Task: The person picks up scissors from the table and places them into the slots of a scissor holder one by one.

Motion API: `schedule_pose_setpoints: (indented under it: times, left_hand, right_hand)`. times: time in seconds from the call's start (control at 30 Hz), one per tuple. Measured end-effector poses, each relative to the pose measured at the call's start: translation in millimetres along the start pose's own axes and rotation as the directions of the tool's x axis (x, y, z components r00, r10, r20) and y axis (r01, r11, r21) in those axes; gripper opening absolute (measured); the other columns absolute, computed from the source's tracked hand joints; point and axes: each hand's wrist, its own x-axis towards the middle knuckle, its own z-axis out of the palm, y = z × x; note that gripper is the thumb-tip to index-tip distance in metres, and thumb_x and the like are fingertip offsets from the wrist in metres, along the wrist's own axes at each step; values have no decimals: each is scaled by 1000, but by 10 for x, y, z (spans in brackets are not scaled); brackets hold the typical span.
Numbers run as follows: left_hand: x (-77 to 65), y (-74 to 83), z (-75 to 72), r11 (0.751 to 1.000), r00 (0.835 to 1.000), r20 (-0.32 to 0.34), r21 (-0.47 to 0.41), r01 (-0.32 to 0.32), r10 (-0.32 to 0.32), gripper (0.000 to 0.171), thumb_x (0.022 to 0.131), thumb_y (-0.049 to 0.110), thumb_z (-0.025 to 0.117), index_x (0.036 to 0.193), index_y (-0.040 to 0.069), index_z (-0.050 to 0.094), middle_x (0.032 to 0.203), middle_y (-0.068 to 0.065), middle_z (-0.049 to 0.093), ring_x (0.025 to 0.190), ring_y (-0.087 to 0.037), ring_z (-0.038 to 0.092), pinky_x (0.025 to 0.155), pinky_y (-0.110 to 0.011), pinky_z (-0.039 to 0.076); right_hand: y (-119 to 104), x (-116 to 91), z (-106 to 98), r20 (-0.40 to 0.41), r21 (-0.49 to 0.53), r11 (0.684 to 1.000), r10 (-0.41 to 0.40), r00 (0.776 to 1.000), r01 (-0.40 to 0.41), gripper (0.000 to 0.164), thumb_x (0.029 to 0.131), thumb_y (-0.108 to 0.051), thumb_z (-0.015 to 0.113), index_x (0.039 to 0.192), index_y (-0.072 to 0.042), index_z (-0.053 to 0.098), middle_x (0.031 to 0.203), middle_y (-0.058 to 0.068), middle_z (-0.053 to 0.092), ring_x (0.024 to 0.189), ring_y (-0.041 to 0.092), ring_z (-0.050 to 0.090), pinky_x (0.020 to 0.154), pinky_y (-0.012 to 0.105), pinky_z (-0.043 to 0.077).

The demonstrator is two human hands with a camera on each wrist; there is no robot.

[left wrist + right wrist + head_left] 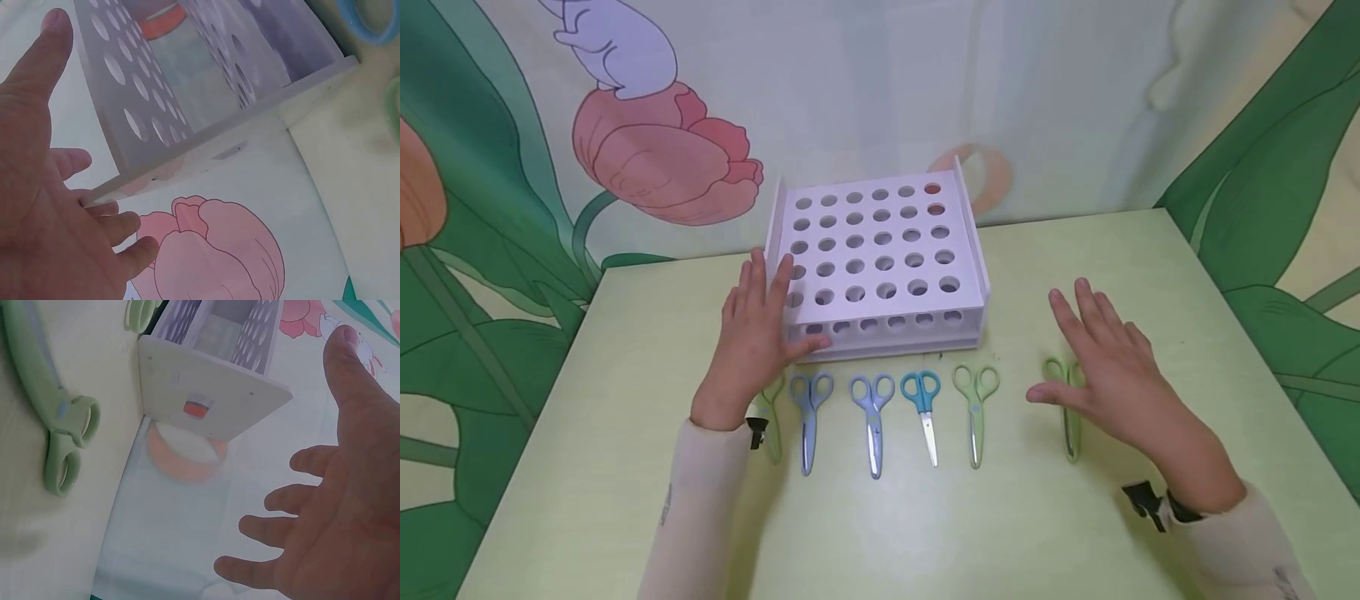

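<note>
A pale lilac rack (868, 250) with rows of round holes stands at the back middle of the table. My left hand (748, 333) is at its front left corner, fingers spread and overlapping the rack's edge in the head view. Several scissors lie in a row before the rack, handles toward it. Green scissors (773, 425) are partly behind my left wrist. Two blue-violet pairs (808, 417), teal scissors (922, 412) and green scissors (976, 408) follow. My right hand (1108, 371), fingers spread, is over more green scissors (1072, 429), partly hiding them. Neither hand holds anything.
Behind the table's back edge hangs a printed curtain (865, 100) with flowers and leaves, close behind the rack. The rack has raised side panels (219, 378). Pale green tabletop (880, 542) extends in front of the scissors.
</note>
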Motion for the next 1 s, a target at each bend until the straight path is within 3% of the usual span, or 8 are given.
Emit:
schedule_pose_setpoints:
  times: [0.23, 0.43, 0.53, 0.8, 1.0]
  left_hand:
    - [54, -108, 29, 999, 997, -63, -6, -33, 32, 120, 73, 38, 92, 162, 6, 17, 162, -32, 4, 145, -50, 21, 108, -65, 29]
    - [102, -193, 17, 1000, 1000, -25, -26, -8, 8, 123, 74, 40, 91, 162, 6, 12, 163, -31, 0, 137, -55, 35, 103, -63, 38]
    - [123, -218, -3, 999, 999, 19, -24, 31, -30, 126, 73, 44, 90, 162, 3, 10, 164, -27, 0, 140, -51, 33, 102, -60, 40]
    - [197, -172, -18, 998, 996, 67, -13, 65, -64, 130, 74, 50, 88, 158, -6, 8, 165, -24, 2, 152, -36, 9, 105, -60, 37]
    - [206, -138, -20, 995, 993, 72, -19, 96, -94, 130, 74, 50, 88, 158, -8, 7, 165, -26, 4, 151, -37, 12, 104, -58, 39]
  right_hand:
    - [88, -11, 22, 4, 16, 1000, -11, 1000, 11, 117, 84, -53, 78, 163, -11, 3, 166, 17, -11, 151, 41, -6, 108, 73, 7]
    - [149, -27, 52, 13, 22, 1000, 0, 1000, 0, 118, 83, -53, 80, 163, -10, 5, 166, 18, -10, 151, 42, -5, 106, 75, 9]
    - [190, -39, 77, 19, 27, 1000, 1, 1000, -1, 118, 83, -54, 79, 163, -10, 5, 166, 18, -10, 151, 42, -4, 106, 75, 9]
    - [334, -102, 135, 19, 86, 996, 26, 999, -27, 119, 83, -48, 81, 163, -8, 3, 166, 17, -11, 151, 41, -3, 105, 76, 11]
    - [423, -97, 190, 28, 112, 993, 38, 999, -41, 117, 84, -47, 81, 163, -10, 4, 166, 17, -11, 151, 42, -1, 104, 77, 11]
